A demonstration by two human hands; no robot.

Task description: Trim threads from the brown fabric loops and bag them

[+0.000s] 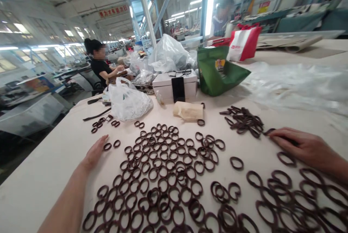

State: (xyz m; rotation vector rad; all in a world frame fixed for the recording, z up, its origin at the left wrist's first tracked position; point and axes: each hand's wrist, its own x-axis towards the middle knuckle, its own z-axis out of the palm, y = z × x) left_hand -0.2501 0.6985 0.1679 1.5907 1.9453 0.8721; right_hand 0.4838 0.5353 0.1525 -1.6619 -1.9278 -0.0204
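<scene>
My left hand [95, 152] lies at the left of the table, seen edge-on with its fingers stretched forward and nothing visible in it. Just beside its fingertips is a small dark brown ring [107, 146], with another ring [116, 143] to the right. My right hand [301, 146] is closed, its thumb and fingertips pinching a dark brown loop [269, 131]. That loop is at the edge of a pile of flattened brown loops [244, 121]. Many small brown rings [163, 172] lie spread across the middle. Larger loops [288, 193] overlap below my right hand.
Behind the rings are a white plastic bag [129, 100], a tan paper packet [189, 111], a black phone [178, 89] against a white box [161, 85], and a green bag [210, 75]. Clear plastic sheeting [296, 80] covers the back right. A co-worker [102, 68] sits at the far left.
</scene>
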